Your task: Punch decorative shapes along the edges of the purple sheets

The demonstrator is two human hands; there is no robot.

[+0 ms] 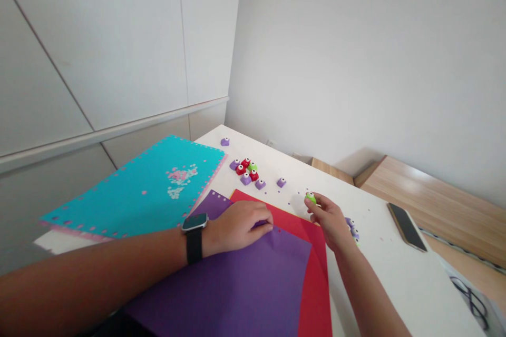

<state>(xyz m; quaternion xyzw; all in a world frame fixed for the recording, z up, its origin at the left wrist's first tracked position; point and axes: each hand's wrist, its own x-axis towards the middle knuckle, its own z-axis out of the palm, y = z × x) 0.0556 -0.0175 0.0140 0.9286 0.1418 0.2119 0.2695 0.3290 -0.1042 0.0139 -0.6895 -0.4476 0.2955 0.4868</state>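
Green punch (310,198) up in our right hand (330,221), paper all over the desk (387,268)

We've got our right fingers pinched around it, near the far right corner of the red sheet (318,295). Our left hand (237,224) is on the purple sheet (245,284), fingers curled, but we honestly can't tell if they're gripping the paper. Red lies under purple. Off to the left there's a blue sheet (142,184) with holes along its edges and confetti (179,175) on top; more punches (241,170) sit bunched beyond the paper, and a phone (407,226) lies to the right.
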